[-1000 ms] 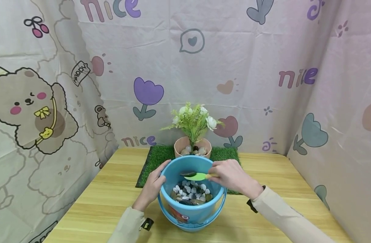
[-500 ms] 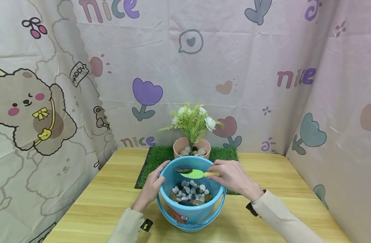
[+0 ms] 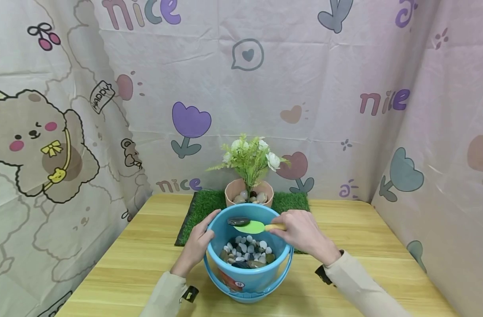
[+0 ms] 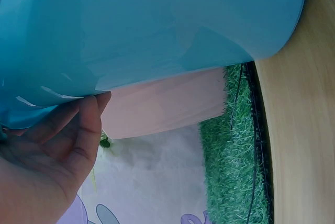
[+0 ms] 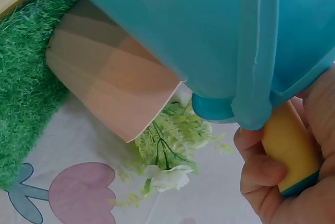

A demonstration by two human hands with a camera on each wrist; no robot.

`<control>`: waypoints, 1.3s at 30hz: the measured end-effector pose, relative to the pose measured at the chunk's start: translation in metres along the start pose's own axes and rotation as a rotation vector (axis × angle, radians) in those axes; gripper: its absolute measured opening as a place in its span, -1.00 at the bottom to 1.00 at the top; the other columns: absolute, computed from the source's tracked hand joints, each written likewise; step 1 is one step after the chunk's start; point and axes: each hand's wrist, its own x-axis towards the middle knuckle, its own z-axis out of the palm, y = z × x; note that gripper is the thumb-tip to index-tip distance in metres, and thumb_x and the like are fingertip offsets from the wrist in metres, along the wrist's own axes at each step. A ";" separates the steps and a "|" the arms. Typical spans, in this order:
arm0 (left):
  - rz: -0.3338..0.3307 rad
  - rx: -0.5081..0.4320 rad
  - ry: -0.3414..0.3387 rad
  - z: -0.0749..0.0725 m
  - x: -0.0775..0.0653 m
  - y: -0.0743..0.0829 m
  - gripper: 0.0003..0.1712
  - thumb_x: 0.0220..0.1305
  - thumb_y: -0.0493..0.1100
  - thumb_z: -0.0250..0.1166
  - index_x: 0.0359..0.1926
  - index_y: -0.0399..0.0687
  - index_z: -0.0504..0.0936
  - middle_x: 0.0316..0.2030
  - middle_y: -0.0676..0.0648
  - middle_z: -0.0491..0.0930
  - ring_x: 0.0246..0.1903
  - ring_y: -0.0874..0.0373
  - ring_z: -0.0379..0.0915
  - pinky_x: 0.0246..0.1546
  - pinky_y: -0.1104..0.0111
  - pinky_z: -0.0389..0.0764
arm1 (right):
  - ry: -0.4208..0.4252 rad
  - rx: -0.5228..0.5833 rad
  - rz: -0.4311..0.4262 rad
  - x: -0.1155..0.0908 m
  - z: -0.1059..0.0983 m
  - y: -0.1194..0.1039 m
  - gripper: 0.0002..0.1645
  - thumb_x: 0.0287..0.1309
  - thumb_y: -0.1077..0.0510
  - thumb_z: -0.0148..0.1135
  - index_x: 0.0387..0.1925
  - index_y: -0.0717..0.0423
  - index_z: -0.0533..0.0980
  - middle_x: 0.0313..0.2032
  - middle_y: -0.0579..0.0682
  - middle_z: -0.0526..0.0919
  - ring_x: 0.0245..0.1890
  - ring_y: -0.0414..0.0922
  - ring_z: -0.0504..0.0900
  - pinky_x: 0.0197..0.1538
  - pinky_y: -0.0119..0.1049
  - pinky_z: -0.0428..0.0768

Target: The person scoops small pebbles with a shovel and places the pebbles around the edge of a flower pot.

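Observation:
In the head view a light blue bucket [image 3: 261,279] stands on the table, with white, black and brown pebbles [image 3: 247,250] in its bottom. My left hand [image 3: 195,245] grips the bucket's left rim, thumb and fingers on either side of the wall. My right hand [image 3: 303,233] holds a small trowel [image 3: 251,227] by its yellow handle [image 5: 290,148] at the right rim. The green blade points left inside the bucket, above the pebbles. A large dark stone [image 3: 239,221] lies at the blade's tip, near the far inner wall.
Behind the bucket, a pink flowerpot [image 3: 230,193] with white flowers [image 3: 273,161] and stones stands on a green turf mat [image 3: 206,202]. The bucket's handle [image 3: 215,284] hangs down at the front. Printed cloth [image 3: 245,97] surrounds the wooden table [image 3: 138,246].
The trowel blade and the dark stone have moved slightly left and up inside the bucket. My left hand keeps its hold on the rim.

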 end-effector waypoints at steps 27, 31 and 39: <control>-0.003 0.006 -0.004 0.000 0.000 0.000 -0.26 0.21 -0.34 -0.11 0.46 -0.06 0.26 0.35 -0.21 0.38 0.21 -0.20 0.46 0.05 -0.06 0.58 | 0.075 -0.002 0.069 -0.005 0.007 -0.001 -0.83 -0.04 -0.02 0.49 -0.33 -0.17 0.76 -0.54 -0.28 0.65 -0.61 -0.40 0.38 -0.55 -0.52 0.31; 0.000 0.002 -0.010 -0.001 0.000 0.001 -0.26 0.21 -0.34 -0.12 0.46 -0.08 0.25 0.36 -0.22 0.36 0.22 -0.21 0.45 0.05 -0.06 0.57 | 0.071 -0.024 0.088 -0.004 0.006 -0.002 -0.82 -0.03 -0.06 0.48 -0.33 -0.16 0.76 -0.56 -0.27 0.63 -0.61 -0.37 0.37 -0.55 -0.50 0.30; -0.006 0.004 -0.011 -0.001 0.001 0.000 -0.27 0.21 -0.34 -0.12 0.46 -0.09 0.25 0.36 -0.21 0.36 0.22 -0.21 0.45 0.05 -0.06 0.57 | 0.070 -0.007 0.110 -0.004 0.004 -0.005 -0.80 -0.06 -0.04 0.50 -0.32 -0.14 0.77 -0.52 -0.24 0.67 -0.57 -0.36 0.40 -0.53 -0.49 0.32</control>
